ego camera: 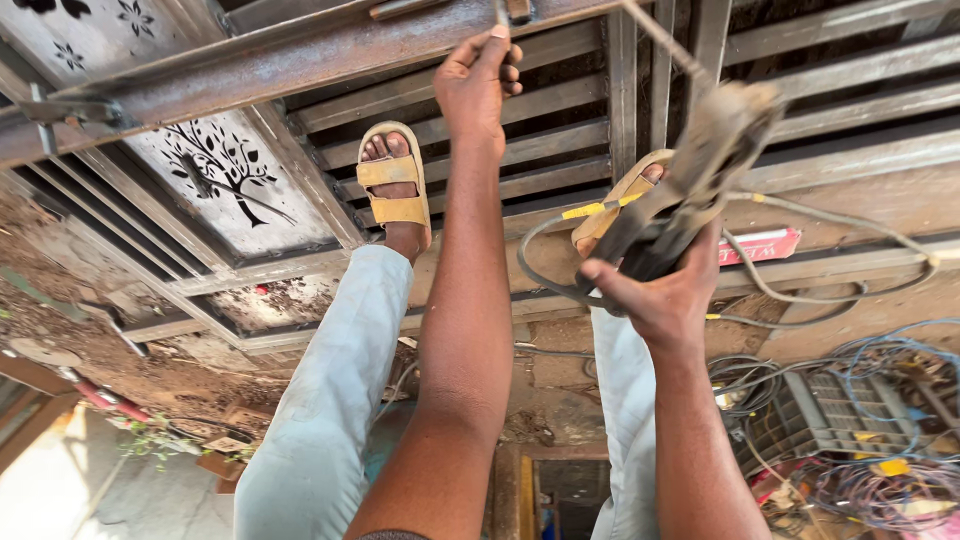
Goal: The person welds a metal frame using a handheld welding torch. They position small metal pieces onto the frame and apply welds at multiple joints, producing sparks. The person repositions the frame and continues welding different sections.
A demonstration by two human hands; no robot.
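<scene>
Head view, looking down past two bare forearms onto a metal gate frame (300,60) lying flat. Left hand (478,85) at twelve o'clock, reaching out to the far steel bar; fingers curled in, thumb and fingertips pinched on a small piece at the bar's edge. What the piece is, cannot tell.

Right hand (665,290) at about two o'clock, fist wrapped tight around the handle of a welding holder (700,165). Holder is grimy, points away toward one o'clock, with a thin rod (655,35) running from its tip up to the bars. A grey cable (800,290) loops from the handle out to three o'clock.

Both feet in yellow sandals: left sandal (393,180) stands on the slats at eleven o'clock, right sandal (620,200) is partly hidden behind the holder. Pale trousers (320,430) below.

A cut-out tree panel (225,175) sits in the frame at ten o'clock. A red marker-like stick (760,245) lies on a bar at three o'clock. Tangled wires (860,430) pile at four o'clock.
</scene>
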